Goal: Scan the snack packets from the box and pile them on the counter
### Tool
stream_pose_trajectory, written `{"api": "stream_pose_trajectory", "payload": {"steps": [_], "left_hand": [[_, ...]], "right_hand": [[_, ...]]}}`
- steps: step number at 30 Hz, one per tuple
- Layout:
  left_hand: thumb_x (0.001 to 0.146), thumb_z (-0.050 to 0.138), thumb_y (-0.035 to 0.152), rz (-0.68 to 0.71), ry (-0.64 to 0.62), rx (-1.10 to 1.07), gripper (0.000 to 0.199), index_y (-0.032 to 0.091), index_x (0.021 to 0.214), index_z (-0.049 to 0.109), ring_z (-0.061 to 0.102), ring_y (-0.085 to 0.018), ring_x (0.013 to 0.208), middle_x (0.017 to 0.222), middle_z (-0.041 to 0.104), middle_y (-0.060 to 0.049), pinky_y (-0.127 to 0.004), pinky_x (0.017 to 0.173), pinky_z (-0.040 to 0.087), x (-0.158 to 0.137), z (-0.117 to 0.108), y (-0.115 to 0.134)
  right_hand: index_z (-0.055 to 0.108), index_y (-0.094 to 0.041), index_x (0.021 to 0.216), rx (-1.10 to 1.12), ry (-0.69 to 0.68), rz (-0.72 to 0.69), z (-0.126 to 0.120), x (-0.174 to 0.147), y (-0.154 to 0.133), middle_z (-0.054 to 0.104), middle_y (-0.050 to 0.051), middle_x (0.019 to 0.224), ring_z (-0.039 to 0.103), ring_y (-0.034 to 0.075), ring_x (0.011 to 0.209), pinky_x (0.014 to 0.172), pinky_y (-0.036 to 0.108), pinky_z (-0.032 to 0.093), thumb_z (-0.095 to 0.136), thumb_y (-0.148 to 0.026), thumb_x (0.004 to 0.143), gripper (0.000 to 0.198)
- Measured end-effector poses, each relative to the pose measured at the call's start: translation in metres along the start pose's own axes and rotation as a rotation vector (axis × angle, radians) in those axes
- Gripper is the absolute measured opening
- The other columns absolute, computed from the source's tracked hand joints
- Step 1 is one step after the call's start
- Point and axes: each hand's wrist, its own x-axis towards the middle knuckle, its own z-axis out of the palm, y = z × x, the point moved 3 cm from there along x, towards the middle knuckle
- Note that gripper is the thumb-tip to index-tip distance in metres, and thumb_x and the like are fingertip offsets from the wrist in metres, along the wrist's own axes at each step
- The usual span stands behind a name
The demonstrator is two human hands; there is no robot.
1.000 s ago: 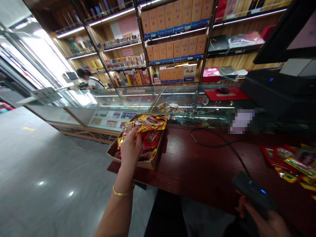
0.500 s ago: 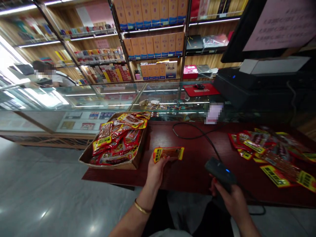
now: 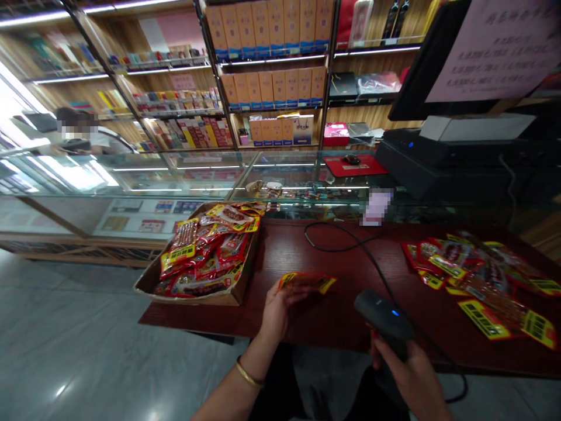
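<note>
My left hand [image 3: 277, 310] grips a red and yellow snack packet [image 3: 307, 282] by its left end, above the dark red wooden table [image 3: 289, 245]. The packet is tilted, so its face shows only at a slant. In my right hand [image 3: 405, 365] is a black barcode scanner [image 3: 383, 318] with a blue light lit on top, its head pointing up and left toward the packet. The scanner's cable [image 3: 372, 251] loops over the table. To the left stands a cardboard box [image 3: 236, 295] heaped with similar packets. A loose pile of packets [image 3: 486, 286] lies at the right.
Behind the table runs a glass display counter [image 3: 197, 175]. On it are a red mouse pad [image 3: 363, 166] with a mouse and a dark machine [image 3: 438, 164] under a monitor [image 3: 421, 70]. A person [image 3: 87, 131] is at the far left. Stocked shelves [image 3: 272, 58] line the wall.
My left hand has tipped the packet, so its face turned from full view to a slant, and moved it slightly right. The scanner remains in my right hand.
</note>
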Motion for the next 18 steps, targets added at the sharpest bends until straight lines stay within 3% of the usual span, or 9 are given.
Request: {"api": "stream_pose_trajectory", "payload": {"steps": [2, 4, 5, 8, 9, 11, 13, 15, 18], "left_hand": [[0.087, 0.06, 0.065, 0.059, -0.067, -0.041, 0.056, 0.013, 0.097, 0.078, 0.071, -0.03, 0.106, 0.109, 0.075, -0.015, -0.044, 0.097, 0.055, 0.0, 0.0, 0.005], [0.091, 0.048, 0.069, 0.12, -0.1, 0.051, 0.063, 0.014, 0.087, 0.079, 0.064, -0.033, 0.119, 0.121, 0.07, -0.016, -0.047, 0.106, 0.048, 0.001, 0.0, 0.008], [0.092, 0.05, 0.066, 0.141, -0.103, 0.142, 0.059, 0.015, 0.081, 0.078, 0.062, -0.033, 0.12, 0.122, 0.069, -0.016, -0.046, 0.108, 0.047, 0.002, 0.0, 0.008], [0.079, 0.074, 0.034, 0.252, -0.061, 0.442, 0.016, 0.017, 0.082, 0.074, 0.059, -0.031, 0.125, 0.125, 0.065, -0.014, -0.045, 0.112, 0.042, 0.004, 0.001, 0.006], [0.073, 0.076, 0.023, 0.3, -0.04, 0.506, 0.017, 0.019, 0.089, 0.074, 0.056, -0.031, 0.128, 0.132, 0.062, -0.013, -0.045, 0.112, 0.041, 0.004, 0.001, 0.005], [0.07, 0.071, 0.013, 0.349, -0.019, 0.541, 0.037, 0.021, 0.106, 0.071, 0.057, -0.028, 0.127, 0.142, 0.056, -0.013, -0.042, 0.108, 0.045, 0.004, 0.002, 0.002], [0.074, 0.066, 0.012, 0.296, -0.042, 0.506, 0.042, 0.021, 0.115, 0.068, 0.065, -0.024, 0.113, 0.135, 0.062, -0.013, -0.038, 0.1, 0.051, 0.004, 0.003, -0.002], [0.08, 0.063, 0.016, 0.21, -0.074, 0.461, 0.034, 0.019, 0.113, 0.068, 0.069, -0.022, 0.102, 0.117, 0.072, -0.01, -0.035, 0.095, 0.053, 0.005, 0.004, -0.006], [0.083, 0.064, 0.022, 0.156, -0.063, 0.422, 0.026, 0.018, 0.108, 0.071, 0.071, -0.022, 0.1, 0.106, 0.076, -0.009, -0.034, 0.094, 0.054, 0.006, 0.004, -0.009]], "right_hand": [[0.071, -0.021, 0.07, -0.022, 0.031, -0.003, -0.002, -0.009, -0.006, 0.069, 0.002, 0.057, 0.066, 0.021, 0.057, 0.059, 0.028, 0.053, 0.068, -0.064, 0.083, 0.045], [0.07, -0.023, 0.066, -0.083, 0.022, -0.007, -0.003, -0.015, -0.009, 0.07, 0.002, 0.057, 0.068, 0.022, 0.058, 0.059, 0.028, 0.054, 0.066, -0.064, 0.084, 0.046], [0.069, -0.023, 0.065, -0.121, 0.002, -0.01, -0.004, -0.016, -0.009, 0.071, 0.003, 0.057, 0.069, 0.023, 0.059, 0.059, 0.028, 0.054, 0.066, -0.065, 0.083, 0.046], [0.07, -0.024, 0.064, -0.211, -0.021, -0.025, -0.006, -0.017, -0.012, 0.074, 0.004, 0.058, 0.072, 0.024, 0.06, 0.06, 0.028, 0.054, 0.066, -0.065, 0.081, 0.044], [0.071, -0.025, 0.065, -0.226, -0.006, -0.032, -0.006, -0.017, -0.013, 0.074, 0.004, 0.058, 0.072, 0.025, 0.06, 0.061, 0.029, 0.054, 0.066, -0.064, 0.081, 0.043], [0.071, -0.025, 0.066, -0.245, 0.032, -0.06, -0.006, -0.017, -0.019, 0.073, 0.003, 0.057, 0.07, 0.025, 0.057, 0.066, 0.03, 0.055, 0.065, -0.063, 0.082, 0.042], [0.072, -0.026, 0.067, -0.266, 0.032, -0.092, -0.006, -0.017, -0.024, 0.072, 0.003, 0.055, 0.069, 0.025, 0.054, 0.069, 0.032, 0.055, 0.064, -0.064, 0.083, 0.042], [0.073, -0.027, 0.067, -0.296, 0.001, -0.111, -0.006, -0.017, -0.028, 0.073, 0.004, 0.054, 0.068, 0.026, 0.052, 0.067, 0.032, 0.055, 0.063, -0.067, 0.082, 0.044], [0.072, -0.028, 0.066, -0.316, 0.02, -0.112, -0.007, -0.019, -0.031, 0.074, 0.006, 0.056, 0.07, 0.027, 0.052, 0.063, 0.033, 0.055, 0.061, -0.075, 0.08, 0.051]]}}
